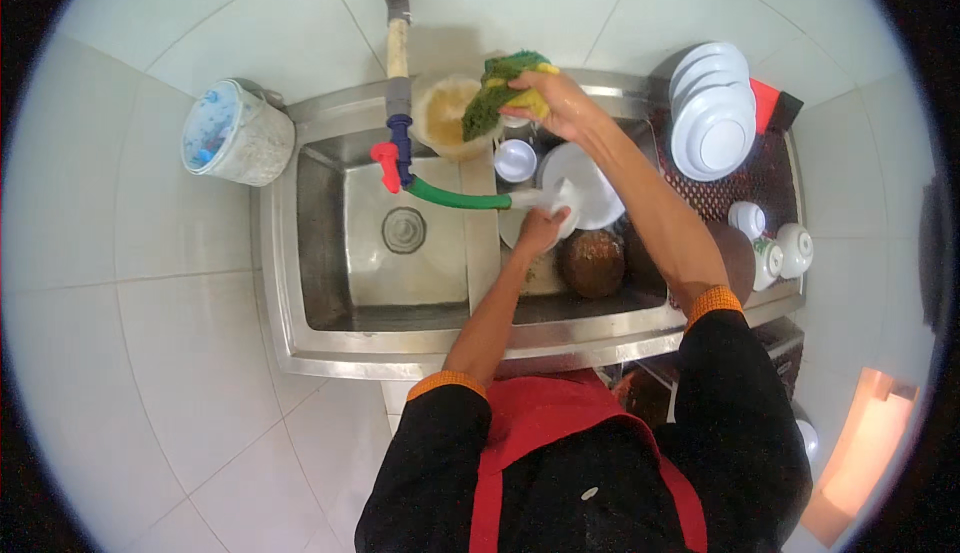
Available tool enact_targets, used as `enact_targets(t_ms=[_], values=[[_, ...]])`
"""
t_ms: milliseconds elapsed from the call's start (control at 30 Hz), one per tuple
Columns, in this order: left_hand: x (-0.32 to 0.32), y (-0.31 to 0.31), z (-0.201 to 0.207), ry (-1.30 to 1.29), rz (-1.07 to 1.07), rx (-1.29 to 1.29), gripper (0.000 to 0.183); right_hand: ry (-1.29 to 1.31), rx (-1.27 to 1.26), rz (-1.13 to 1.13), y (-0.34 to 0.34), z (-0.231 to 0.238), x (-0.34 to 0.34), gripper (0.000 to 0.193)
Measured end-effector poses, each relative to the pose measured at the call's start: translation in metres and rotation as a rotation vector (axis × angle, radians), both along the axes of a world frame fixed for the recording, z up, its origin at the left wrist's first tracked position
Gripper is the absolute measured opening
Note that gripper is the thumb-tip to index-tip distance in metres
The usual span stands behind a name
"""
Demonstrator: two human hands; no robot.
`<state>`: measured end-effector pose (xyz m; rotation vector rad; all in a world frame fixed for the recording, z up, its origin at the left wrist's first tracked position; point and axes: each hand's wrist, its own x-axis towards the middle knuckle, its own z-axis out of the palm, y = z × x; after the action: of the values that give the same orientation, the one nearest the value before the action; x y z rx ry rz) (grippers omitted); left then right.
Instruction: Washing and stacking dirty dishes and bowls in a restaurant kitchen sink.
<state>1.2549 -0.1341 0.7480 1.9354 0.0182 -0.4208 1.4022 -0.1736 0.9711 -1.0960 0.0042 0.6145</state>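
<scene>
Head view | left hand [540, 230], 2 o'clock of centre: fingers closed on round white dish [570, 221] at green flexible hose's [455, 197] mouth, presumably for rinsing | right hand [560, 103], 1 o'clock: curled around green-and-yellow mesh sponge [487, 113], apparently held clear of water stream [528, 198].

The scourer [484, 113] looks rough, the metal sink [390, 344] glossy.

Black top [570, 513] and red apron [560, 408], lower centre of the frame.
Orange patterned cuffs [714, 303] edge both sleeves; red straps [487, 503] flank a small pale oval [589, 494].
</scene>
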Motion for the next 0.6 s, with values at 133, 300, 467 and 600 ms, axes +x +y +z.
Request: enact_targets(t_ms=[133,300,467,600], values=[[-0.002,-0.004,0.014,-0.039,0.032,0.032,0.049,-0.171,-0.069,0.017,0.035,-0.02,0.014,0.028],[-0.02,-0.008,0.039,-0.063,0.085,-0.224,0.046,-1.349,-1.306,0.584,0.084,-0.063,0.037,0.041],[-0.044,-0.009,0.06,-0.027,0.104,-0.299,0.042,-1.068,-1.552,1.01,0.112,-0.117,0.057,0.027],[-0.055,-0.007,0.069,-0.116,0.094,-0.349,0.047,-1.304,-1.551,1.023,0.106,-0.143,0.065,0.029]])
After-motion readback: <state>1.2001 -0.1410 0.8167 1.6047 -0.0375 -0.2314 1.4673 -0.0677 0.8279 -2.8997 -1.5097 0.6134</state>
